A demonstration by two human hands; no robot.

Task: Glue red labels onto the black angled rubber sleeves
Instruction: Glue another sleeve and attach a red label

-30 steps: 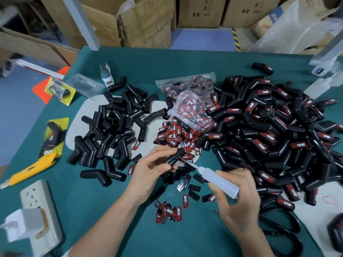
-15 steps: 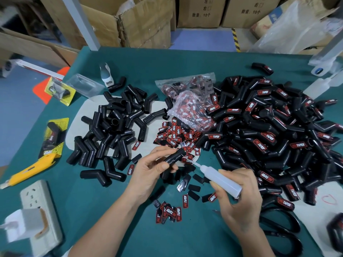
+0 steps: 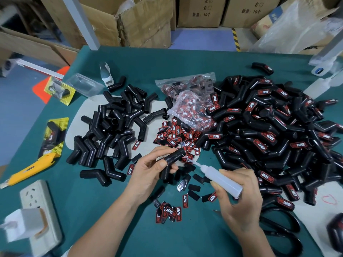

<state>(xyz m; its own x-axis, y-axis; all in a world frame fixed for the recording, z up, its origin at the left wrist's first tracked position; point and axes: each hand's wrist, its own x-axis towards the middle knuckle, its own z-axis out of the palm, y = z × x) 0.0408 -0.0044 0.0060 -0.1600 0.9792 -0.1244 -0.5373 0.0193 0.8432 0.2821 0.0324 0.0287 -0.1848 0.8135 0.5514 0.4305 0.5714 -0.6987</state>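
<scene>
While left hand (image 3: pixel 148 171) grips sleeve (image 3: pixel 173 157), clear bag (image 3: pixel 191 102) holds red labels (image 3: pixel 193 114)

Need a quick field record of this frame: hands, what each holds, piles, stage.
left hand: grips one unlabelled black sleeve
right hand: grips glue bottle, nozzle aimed at the sleeve
unlabelled pile: left of centre, on pale mat
labelled pile: right, red labels on
loose labels: centre, below clear label bag
stage: gluing the held sleeve, label not yet on
other: yellow knife, power strip
</scene>
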